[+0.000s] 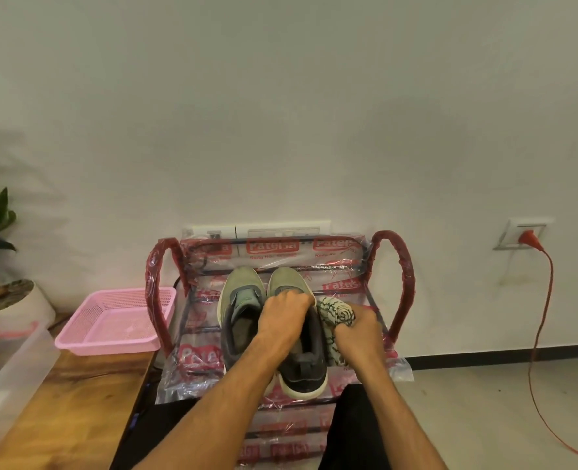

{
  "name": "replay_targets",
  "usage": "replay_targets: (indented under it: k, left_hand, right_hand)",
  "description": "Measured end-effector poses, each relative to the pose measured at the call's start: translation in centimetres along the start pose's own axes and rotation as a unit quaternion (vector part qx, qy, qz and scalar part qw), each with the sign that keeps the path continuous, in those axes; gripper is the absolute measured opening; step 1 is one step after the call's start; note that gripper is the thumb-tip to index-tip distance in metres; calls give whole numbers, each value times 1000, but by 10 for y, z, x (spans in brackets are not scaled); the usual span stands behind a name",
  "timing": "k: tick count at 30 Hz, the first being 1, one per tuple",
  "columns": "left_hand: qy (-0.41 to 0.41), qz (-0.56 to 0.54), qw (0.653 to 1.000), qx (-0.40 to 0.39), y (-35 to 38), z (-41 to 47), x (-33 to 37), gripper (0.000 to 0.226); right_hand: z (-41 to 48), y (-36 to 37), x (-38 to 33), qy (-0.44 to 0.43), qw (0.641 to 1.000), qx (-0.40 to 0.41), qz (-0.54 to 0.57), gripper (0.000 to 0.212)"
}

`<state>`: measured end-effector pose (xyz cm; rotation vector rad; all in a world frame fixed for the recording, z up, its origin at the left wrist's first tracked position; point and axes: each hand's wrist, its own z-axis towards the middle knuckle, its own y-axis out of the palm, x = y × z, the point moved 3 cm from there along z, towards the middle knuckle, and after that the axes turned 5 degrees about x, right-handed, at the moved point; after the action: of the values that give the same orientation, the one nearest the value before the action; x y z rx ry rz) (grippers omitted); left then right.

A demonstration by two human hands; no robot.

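Plastic-wrapped rack (396, 283) top shelf carries left-hand shoe (240, 300) and right-hand shoe (306, 368) side by side; left hand (285, 312) grips right-hand shoe's opening, right hand (358, 330) clamps rolled cloth (335, 308) just beside it; pink basket (77, 337) sits on table (77, 385).

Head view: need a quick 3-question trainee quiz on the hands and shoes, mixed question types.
1. True or false: the left hand holds the shoe that lies farther from the pink basket.
2. Pick one: the right hand grips A) a brush, B) a rolled patterned cloth, C) a bottle.
3. Fill in: both shoes sit on the plastic-wrapped ____.

Key: 1 true; 2 B; 3 rack.
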<state>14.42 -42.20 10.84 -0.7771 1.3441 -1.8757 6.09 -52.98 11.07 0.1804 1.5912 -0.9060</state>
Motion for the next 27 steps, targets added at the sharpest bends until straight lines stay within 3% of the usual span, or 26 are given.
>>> replay_targets:
  k: [6, 19, 27]
  left_hand:
    - [-2, -39, 999, 29, -9, -5, -12, 49]
    - [-29, -41, 996, 80, -41, -53, -38, 47]
    - [-61, -42, 994, 81, -63, -83, -76, 47]
  right_hand:
    - [5, -5, 0, -3, 1000, 12, -2, 32]
    - [-4, -13, -42, -93, 995, 10, -37, 20]
    - [-18, -2, -73, -166, 980, 4, -107, 28]
